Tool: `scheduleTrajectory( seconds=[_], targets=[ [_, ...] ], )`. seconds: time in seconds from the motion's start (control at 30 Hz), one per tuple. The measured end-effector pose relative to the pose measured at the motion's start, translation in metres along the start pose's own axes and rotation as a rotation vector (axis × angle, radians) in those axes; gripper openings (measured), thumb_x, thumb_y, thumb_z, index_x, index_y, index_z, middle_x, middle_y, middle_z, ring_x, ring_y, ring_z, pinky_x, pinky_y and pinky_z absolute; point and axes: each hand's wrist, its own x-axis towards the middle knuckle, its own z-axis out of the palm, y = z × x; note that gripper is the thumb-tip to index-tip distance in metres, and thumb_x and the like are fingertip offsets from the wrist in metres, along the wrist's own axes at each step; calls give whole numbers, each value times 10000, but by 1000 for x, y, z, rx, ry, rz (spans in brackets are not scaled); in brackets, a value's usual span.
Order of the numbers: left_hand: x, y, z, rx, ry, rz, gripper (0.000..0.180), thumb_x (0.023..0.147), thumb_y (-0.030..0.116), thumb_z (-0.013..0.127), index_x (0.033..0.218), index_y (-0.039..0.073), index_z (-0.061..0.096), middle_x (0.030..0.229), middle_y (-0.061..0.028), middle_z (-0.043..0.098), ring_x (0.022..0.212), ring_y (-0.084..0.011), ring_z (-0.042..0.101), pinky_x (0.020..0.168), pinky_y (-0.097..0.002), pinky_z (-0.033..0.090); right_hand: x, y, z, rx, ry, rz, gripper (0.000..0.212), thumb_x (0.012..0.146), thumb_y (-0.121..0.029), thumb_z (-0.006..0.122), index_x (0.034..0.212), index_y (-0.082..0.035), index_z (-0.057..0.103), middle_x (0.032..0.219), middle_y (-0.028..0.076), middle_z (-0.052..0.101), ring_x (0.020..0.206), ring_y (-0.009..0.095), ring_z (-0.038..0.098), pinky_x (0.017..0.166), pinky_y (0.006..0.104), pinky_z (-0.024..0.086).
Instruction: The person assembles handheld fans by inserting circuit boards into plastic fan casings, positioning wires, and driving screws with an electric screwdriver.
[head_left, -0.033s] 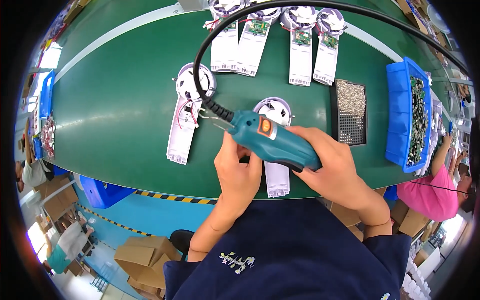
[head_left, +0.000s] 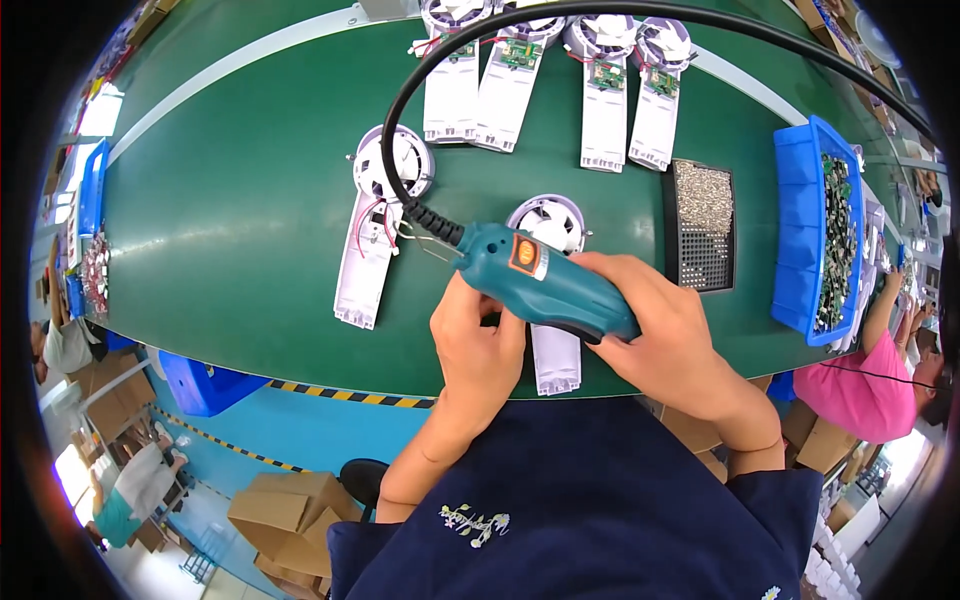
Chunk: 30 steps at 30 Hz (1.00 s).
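Observation:
My right hand (head_left: pixel 665 335) is wrapped round a teal electric screwdriver (head_left: pixel 560 285) with an orange switch label and a thick black cord (head_left: pixel 425 218). Close by its cord end, my left hand (head_left: pixel 478 345) is closed, thumb and fingers pinched together; what they hold, if anything, is hidden. Under the screwdriver lies a white fan housing (head_left: pixel 556 360), its round fan end beyond the tool and its middle covered. To the left rests another fan housing (head_left: pixel 362 270) with red wires and a small dark part showing.
Several fan housings with green circuit boards (head_left: pixel 606 75) lie along the far side of the green table (head_left: pixel 220 220). A black tray (head_left: pixel 706 262) of small metal pieces sits at right, beside a blue bin (head_left: pixel 795 230) of circuit boards. The cord arches across the far side. People work at both sides.

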Motion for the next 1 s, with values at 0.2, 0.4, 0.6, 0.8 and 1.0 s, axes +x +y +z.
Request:
scheduleTrajectory(
  seconds=[0.2,0.4,0.6,0.8,1.0],
  targets=[
    [1,2,-1,-105,-29,-138,118,906,-34,653,1005,-23,590,925,-107,595,771,-187,644,592,-274,515,-5,16,12,23,132,-25,571,708,-32,790,1242,-39,587,1080,141,678,903,332,698,727,333,573],
    [6,16,-10,-167,-120,-217,102,934,4,657,1002,-23,586,1027,-103,588,811,-144,653,610,-248,535,-6,8,28,395,189,382,363,825,-126,807,1094,12,606,898,68,728,753,96,674,667,283,539],
    [12,24,-12,-123,-169,-300,116,934,17,664,1002,-23,580,1073,-96,569,756,-122,664,608,-233,534,5,11,32,442,228,409,347,828,-130,793,1084,8,604,802,41,682,699,84,624,637,265,512],
    [11,18,-14,-269,-153,-330,125,934,21,668,988,-26,565,1062,-87,556,758,-115,660,624,-226,534,5,4,32,538,202,492,324,817,-60,804,1049,-1,585,820,6,625,733,53,567,654,227,485],
    [10,17,-12,-176,-159,-294,132,927,7,673,975,-28,556,1069,-87,552,768,-114,653,626,-217,527,5,4,34,501,220,458,362,807,-52,806,1097,4,597,828,8,634,731,51,569,653,223,485]
  ],
)
